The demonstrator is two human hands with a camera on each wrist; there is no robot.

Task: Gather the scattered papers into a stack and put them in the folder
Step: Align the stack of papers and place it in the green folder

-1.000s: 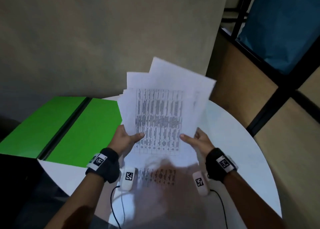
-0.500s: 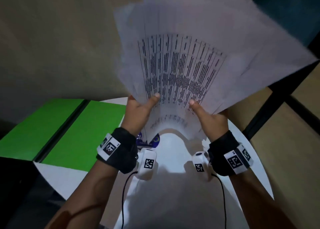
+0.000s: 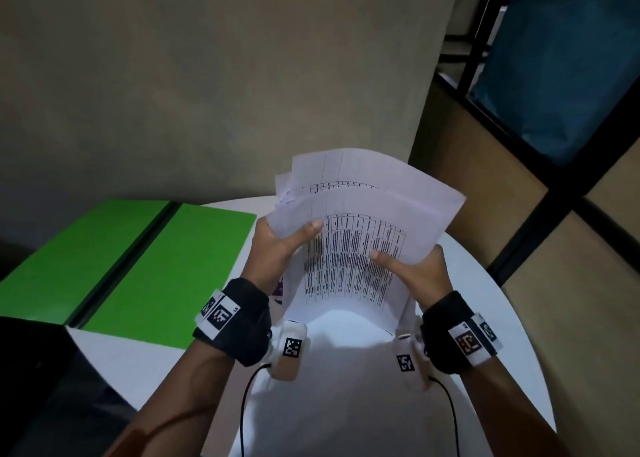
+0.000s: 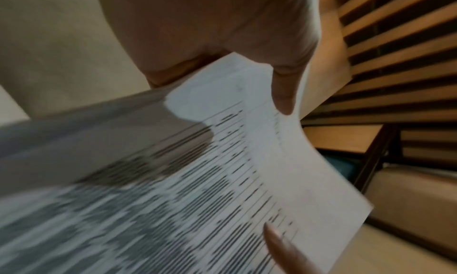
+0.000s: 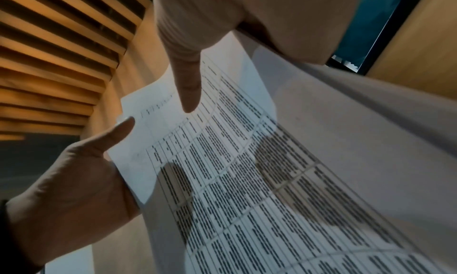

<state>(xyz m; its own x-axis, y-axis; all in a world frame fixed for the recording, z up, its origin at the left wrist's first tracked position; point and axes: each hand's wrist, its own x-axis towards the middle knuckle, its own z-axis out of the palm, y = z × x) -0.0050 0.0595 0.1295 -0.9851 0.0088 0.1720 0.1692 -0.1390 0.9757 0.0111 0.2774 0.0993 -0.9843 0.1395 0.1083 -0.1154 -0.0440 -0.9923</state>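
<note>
A stack of white papers (image 3: 367,221) printed with tables is held upright over the round white table (image 3: 485,318), its lower edge curving toward me. My left hand (image 3: 280,245) grips the stack's left side, thumb on the front sheet. My right hand (image 3: 415,273) grips the right side, thumb also on the front. The sheets are unevenly aligned at the top. The open green folder (image 3: 138,266) lies flat on the table to the left. Both wrist views show the papers (image 4: 247,170) (image 5: 247,170) close up, with a thumb pressed on the print.
The table's rim (image 3: 512,304) curves round at the right. A dark object (image 3: 31,370) sits at the lower left beside the folder. A beige wall stands behind, with wood panelling and dark frames on the right. Cables trail from the wrist cameras.
The stack was raised high toward the camera half a second ago and has now come back down to just above the table. Both hands have kept hold of it.
</note>
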